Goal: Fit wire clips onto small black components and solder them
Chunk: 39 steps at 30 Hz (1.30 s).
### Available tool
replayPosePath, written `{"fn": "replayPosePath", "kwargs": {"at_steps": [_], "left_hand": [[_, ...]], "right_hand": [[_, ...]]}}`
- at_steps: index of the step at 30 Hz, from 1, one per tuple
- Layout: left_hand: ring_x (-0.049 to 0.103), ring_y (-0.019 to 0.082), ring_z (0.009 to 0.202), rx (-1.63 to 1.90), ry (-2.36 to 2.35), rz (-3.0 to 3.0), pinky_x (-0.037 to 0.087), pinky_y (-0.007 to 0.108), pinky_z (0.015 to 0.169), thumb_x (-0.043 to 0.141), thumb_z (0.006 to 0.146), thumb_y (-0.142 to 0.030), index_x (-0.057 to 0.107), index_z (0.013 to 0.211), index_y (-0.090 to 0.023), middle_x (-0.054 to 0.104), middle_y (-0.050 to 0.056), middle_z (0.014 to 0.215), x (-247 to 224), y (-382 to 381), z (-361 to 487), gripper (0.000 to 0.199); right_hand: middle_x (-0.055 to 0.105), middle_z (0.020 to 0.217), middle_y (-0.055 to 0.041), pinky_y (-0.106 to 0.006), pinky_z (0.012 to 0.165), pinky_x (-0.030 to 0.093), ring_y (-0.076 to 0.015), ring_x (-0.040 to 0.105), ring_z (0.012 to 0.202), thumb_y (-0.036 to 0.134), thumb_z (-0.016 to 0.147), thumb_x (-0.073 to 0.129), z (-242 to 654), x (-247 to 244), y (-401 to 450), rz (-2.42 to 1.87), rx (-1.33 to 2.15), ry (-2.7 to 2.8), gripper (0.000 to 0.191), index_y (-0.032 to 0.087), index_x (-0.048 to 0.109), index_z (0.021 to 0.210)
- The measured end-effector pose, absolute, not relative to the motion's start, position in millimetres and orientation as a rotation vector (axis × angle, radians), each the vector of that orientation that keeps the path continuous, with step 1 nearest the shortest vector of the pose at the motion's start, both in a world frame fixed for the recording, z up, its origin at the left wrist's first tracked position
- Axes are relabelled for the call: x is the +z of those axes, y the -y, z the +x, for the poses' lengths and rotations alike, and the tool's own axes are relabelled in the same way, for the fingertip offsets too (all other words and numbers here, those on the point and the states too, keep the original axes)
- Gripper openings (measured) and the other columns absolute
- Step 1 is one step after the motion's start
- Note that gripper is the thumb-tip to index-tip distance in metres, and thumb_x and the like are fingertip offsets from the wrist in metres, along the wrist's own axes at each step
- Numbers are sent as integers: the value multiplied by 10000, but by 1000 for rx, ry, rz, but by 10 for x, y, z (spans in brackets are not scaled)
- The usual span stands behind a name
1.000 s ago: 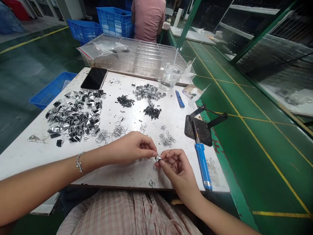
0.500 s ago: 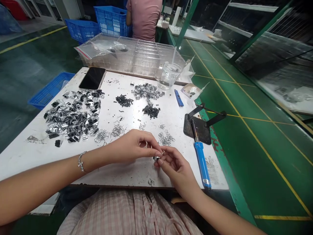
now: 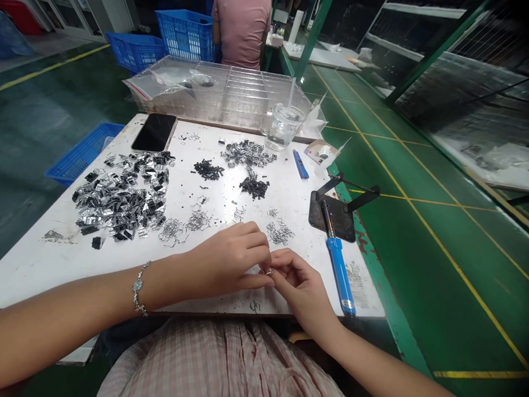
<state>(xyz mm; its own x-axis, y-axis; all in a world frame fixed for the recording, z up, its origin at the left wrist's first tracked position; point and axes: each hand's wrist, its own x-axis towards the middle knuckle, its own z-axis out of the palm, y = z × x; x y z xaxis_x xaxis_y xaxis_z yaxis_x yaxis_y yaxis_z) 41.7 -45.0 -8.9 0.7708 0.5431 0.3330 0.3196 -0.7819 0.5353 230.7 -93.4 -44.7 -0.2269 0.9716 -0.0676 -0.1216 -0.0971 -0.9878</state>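
Observation:
My left hand (image 3: 239,256) and my right hand (image 3: 300,278) meet near the front edge of the white table (image 3: 194,300). Between their fingertips is a small shiny metal part (image 3: 266,271), mostly covered by the fingers. My right hand pinches it, and the curled fingers of my left hand press against it. Just beyond the hands lie piles of thin silver wire clips (image 3: 281,232). Farther back are piles of small black pieces (image 3: 254,187) and small silver parts (image 3: 248,153). A large heap of black and silver pieces (image 3: 119,201) covers the left side.
A blue soldering iron (image 3: 340,273) rests on a black stand (image 3: 333,218) at the right. A phone (image 3: 155,133), a glass mug (image 3: 283,129) and a blue tool (image 3: 301,164) lie farther back. Behind the clear tray (image 3: 231,99), a person in pink (image 3: 243,33) sits facing away.
My left hand has rolled over, its fingers now curling down over the part. My right hand has hardly moved. The view has shifted slightly.

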Motion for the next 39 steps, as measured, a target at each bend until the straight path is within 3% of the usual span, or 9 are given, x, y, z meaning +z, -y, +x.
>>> {"fn": "replayPosePath", "kwargs": {"at_steps": [10, 20, 25, 28, 33, 39], "left_hand": [[490, 191, 782, 774, -692, 2661, 402, 307, 692, 534, 920, -229, 592, 823, -128, 612, 54, 753, -103, 461, 393, 152], [519, 179, 806, 829, -717, 2543, 419, 311, 742, 530, 916, -217, 606, 836, -142, 639, 48, 782, -133, 411, 397, 133], [514, 183, 823, 843, -749, 2496, 424, 322, 775, 512, 909, -188, 606, 842, -144, 641, 55, 790, -101, 406, 386, 123], [524, 171, 858, 813, -819, 2295, 426, 300, 795, 543, 889, -182, 615, 863, -154, 639, 38, 829, -7, 396, 356, 82], [562, 150, 726, 420, -1013, 1646, 436, 270, 651, 614, 843, -347, 665, 851, -188, 649, 9, 797, 125, 351, 310, 167], [619, 158, 785, 317, -842, 1238, 473, 305, 770, 645, 813, -278, 651, 853, -150, 680, 40, 804, -19, 341, 330, 134]], "right_hand": [[582, 853, 11, -208, 707, 470, -118, 575, 783, 198, 817, 697, 2299, -462, 942, -1063, 1488, 1187, 60, 239, 665, 848], [617, 820, 14, -251, 710, 506, -129, 626, 734, 211, 802, 724, 2322, -496, 922, -1055, 1587, 1055, 83, 223, 660, 854], [638, 799, 16, -260, 711, 521, -134, 636, 733, 240, 797, 738, 2313, -457, 930, -1068, 1602, 1016, 184, 236, 619, 937], [630, 815, 21, -250, 728, 520, -126, 642, 748, 244, 796, 741, 2307, -450, 941, -1061, 1605, 1005, 189, 237, 603, 925], [623, 852, 22, -243, 752, 512, -117, 641, 772, 258, 811, 729, 2301, -450, 950, -1051, 1635, 994, 179, 244, 594, 928], [625, 848, 7, -251, 728, 507, -128, 625, 763, 268, 809, 728, 2316, -450, 935, -1043, 1673, 1008, 184, 234, 600, 936]]}}
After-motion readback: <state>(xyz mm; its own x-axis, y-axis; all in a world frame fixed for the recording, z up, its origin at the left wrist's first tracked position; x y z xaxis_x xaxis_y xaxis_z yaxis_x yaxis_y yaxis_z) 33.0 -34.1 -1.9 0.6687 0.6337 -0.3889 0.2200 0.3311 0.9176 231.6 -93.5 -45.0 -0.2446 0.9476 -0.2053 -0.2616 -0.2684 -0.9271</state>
